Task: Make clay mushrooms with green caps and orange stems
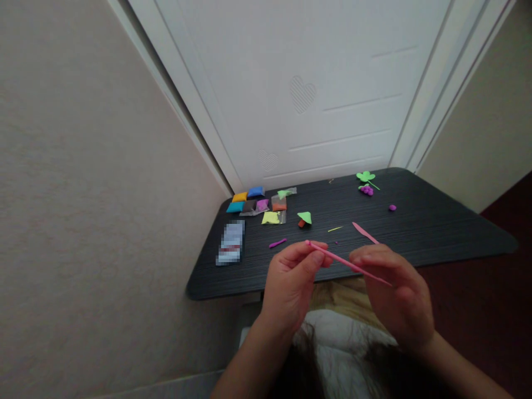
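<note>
My left hand [293,282] pinches a thin pink modelling tool [343,261] near one end between thumb and fingers, above the table's front edge. The tool slants down to the right, passing in front of my right hand [397,293]. My right hand is loosely cupped with its fingers apart; whether it touches the tool is unclear. Just beyond it lies a pink plastic clay knife [364,233]. Past my left hand are a purple clay strip [277,243], a thin yellow piece [335,229] and a green-topped clay shape with a red-orange stem [305,219].
Bags of coloured clay [245,206] sit at the back left of the dark table [257,280], behind a blurred phone-like object [231,243]. A green clay leaf [366,177], a purple cluster [366,190] and a purple ball [392,208] lie at right. A white door [341,127] stands behind.
</note>
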{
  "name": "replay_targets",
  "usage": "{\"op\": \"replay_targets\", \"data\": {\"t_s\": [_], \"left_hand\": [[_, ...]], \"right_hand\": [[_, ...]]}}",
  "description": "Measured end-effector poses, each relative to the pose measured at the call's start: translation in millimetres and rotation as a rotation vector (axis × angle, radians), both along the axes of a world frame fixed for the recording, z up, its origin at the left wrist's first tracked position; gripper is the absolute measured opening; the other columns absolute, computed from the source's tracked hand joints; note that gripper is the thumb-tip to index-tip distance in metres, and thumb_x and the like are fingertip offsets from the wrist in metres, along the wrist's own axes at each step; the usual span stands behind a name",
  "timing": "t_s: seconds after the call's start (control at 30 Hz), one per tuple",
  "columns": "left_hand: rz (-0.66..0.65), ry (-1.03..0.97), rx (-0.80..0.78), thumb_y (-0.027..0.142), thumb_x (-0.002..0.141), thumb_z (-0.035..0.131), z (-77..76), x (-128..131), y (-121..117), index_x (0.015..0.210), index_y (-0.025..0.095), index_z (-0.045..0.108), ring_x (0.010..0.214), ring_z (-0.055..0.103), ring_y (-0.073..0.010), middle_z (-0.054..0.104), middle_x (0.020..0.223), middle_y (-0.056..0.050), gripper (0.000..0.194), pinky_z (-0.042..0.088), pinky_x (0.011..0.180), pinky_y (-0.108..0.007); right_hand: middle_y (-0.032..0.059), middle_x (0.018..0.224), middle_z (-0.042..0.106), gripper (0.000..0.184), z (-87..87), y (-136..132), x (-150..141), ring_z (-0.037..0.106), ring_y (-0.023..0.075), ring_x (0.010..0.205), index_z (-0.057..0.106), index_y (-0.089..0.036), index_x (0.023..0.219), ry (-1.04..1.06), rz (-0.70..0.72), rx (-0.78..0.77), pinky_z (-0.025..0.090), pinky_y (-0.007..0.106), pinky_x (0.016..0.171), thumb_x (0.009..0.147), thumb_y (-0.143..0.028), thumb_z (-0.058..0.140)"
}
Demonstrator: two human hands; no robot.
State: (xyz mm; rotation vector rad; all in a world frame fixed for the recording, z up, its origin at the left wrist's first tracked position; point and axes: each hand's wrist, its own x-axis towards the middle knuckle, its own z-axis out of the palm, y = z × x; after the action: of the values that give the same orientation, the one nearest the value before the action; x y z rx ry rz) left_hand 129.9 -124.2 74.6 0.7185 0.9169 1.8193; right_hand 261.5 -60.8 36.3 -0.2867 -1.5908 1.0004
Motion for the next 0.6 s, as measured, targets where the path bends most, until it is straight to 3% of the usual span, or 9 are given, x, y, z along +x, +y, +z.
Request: {"op": "replay_targets", "data": {"t_s": [0.1,0.2,0.3,0.6], "left_hand": [[0.135,0.259,0.017,0.017,0.07,0.063,-2.6,-2.8,-2.1,0.076,0.022,0.068,0.066,0.06,-0.0069,0.067,0.075,0.002,0.009,0.046,0.066,-0.017],[0.228,0.603,0.03,0.015,0.072,0.061,-1.8,-0.8,-6.6,0.078,0.022,0.067,0.072,0.059,-0.0097,0.066,0.079,0.001,0.011,0.046,0.068,-0.021],[0.231,0.878,0.06,0.013,0.074,0.058,0.6,0.7,-10.9,0.082,0.022,0.065,0.075,0.058,-0.0102,0.065,0.079,0.001,0.014,0.045,0.07,-0.021],[0.249,1.158,0.056,0.014,0.077,0.053,-1.0,0.1,-10.2,0.085,0.019,0.062,0.075,0.057,-0.0103,0.063,0.08,0.0,0.014,0.044,0.072,-0.023]], "right_hand": [[0.0055,0.085,0.056,0.024,6.9,7.2,7.0,0.054,0.0209,0.082,0.06,-0.025,0.092,0.018,-0.105,-0.026,0.045,0.039,0.073,0.08,-0.039,0.046],[0.004,0.087,0.057,0.019,25.7,7.7,7.3,0.054,0.0191,0.083,0.06,-0.028,0.094,-0.217,-0.233,0.134,0.043,0.039,0.081,0.075,-0.024,0.057],[0.0035,0.091,0.057,0.029,40.2,3.9,1.4,0.054,0.0175,0.085,0.059,-0.027,0.1,-0.359,-0.195,0.298,0.042,0.038,0.085,0.072,-0.019,0.061],[0.0019,0.084,0.057,0.019,38.0,-1.6,-0.4,0.054,0.0135,0.079,0.062,-0.022,0.088,-0.369,-0.175,0.315,0.045,0.031,0.076,0.072,-0.012,0.06]]}}
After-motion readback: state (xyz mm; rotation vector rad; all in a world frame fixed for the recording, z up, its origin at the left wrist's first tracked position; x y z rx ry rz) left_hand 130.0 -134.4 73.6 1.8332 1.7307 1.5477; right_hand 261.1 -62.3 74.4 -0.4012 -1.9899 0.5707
